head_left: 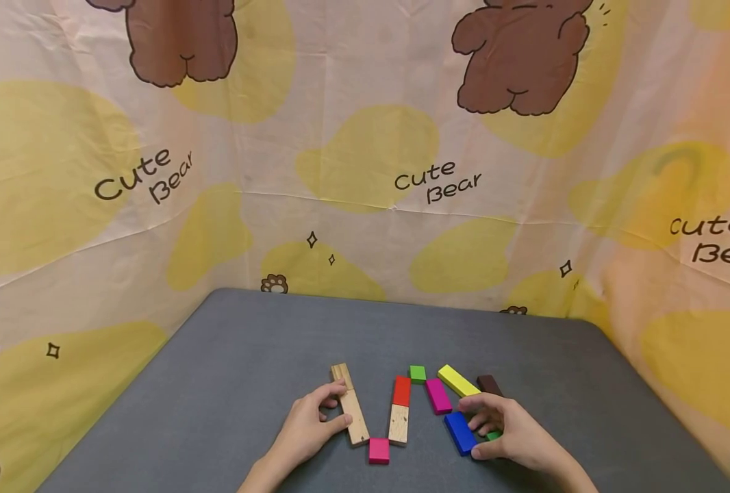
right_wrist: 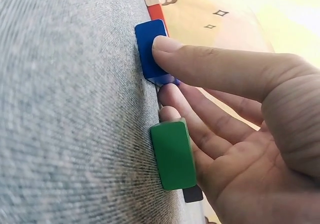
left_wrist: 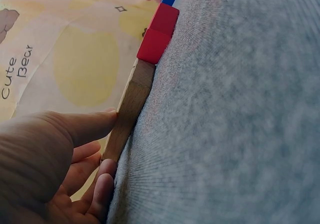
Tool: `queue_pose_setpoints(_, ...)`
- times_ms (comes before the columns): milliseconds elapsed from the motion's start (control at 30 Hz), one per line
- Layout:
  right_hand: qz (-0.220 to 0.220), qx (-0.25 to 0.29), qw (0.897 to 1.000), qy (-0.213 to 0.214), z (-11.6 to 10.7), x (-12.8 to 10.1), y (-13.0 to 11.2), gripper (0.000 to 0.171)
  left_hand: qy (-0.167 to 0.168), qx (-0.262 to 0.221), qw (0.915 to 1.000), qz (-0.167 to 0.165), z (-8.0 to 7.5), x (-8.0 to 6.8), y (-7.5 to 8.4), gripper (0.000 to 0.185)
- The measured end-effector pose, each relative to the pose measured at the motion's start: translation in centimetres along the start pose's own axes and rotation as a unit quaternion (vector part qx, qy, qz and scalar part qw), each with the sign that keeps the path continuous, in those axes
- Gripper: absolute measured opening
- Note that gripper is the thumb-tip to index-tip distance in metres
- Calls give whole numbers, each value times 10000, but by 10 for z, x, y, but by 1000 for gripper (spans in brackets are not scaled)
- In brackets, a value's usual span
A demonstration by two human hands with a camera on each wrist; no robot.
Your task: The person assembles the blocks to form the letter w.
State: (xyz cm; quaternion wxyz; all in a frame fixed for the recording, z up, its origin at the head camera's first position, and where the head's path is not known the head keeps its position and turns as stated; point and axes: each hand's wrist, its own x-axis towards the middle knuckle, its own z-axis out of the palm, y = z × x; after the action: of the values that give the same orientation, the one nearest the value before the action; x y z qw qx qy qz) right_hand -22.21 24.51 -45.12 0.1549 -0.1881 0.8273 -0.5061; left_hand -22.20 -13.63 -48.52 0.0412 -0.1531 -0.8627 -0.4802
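the left hand [head_left: 306, 428] lies on the grey desk [head_left: 217, 370] with its fingers [left_wrist: 90, 126] loosely curled round the long plain wooden block [head_left: 350, 409], thumb on the near side and fingertips on the far side, pinching it where it lies flat. the right hand [head_left: 513, 431] rests further right, its thumb [right_wrist: 200, 67] pressed on the end of the blue block [head_left: 459, 431] and its fingers bent over a green block [right_wrist: 172, 154] under the palm; both blocks lie flat on the desk. between the hands lie a pink cube [head_left: 379, 450], a short wooden block [head_left: 398, 424] end to end with a red block [head_left: 402, 390], and a magenta block [head_left: 438, 395]. behind them sit a small green cube [head_left: 417, 373], a yellow block [head_left: 458, 381] and a dark brown block [head_left: 489, 385], which is just beside the right fingertips. a bear-printed cloth [head_left: 365, 157] stands round the desk.
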Motion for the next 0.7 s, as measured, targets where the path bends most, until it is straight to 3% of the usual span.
queue_pose_setpoints(700, 3, -9, 9998, 176, 8, 3, -3, 70, 15, 21, 10000, 7, -1, -2, 2, 49)
